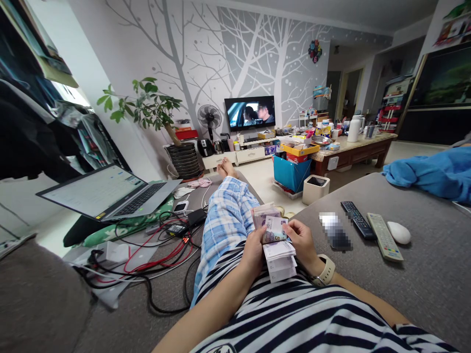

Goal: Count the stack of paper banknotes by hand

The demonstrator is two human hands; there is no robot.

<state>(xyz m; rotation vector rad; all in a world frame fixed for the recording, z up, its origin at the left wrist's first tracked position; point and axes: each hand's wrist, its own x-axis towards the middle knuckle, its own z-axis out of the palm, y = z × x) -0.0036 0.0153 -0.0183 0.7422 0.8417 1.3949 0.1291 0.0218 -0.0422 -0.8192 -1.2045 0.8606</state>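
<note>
A stack of banknotes [273, 236] is held up over my lap. My left hand [253, 247] is closed around the left side of the stack. The fingers of my right hand [303, 244] pinch the right edge of a purplish note marked with a 5. Pinkish notes [262, 212] stick up behind it at the top. Below both hands, paler notes [282, 267] lie overlapping against my striped shirt [312, 304]. Much of the stack's lower part is hidden by the fingers.
On the grey sofa [353, 289] to my right lie a blurred-out phone [335, 233], a black remote [357, 219], a beige remote [384, 236] and a white mouse [399, 232]. An open laptop [140, 196] and tangled cables [154, 260] are at my left.
</note>
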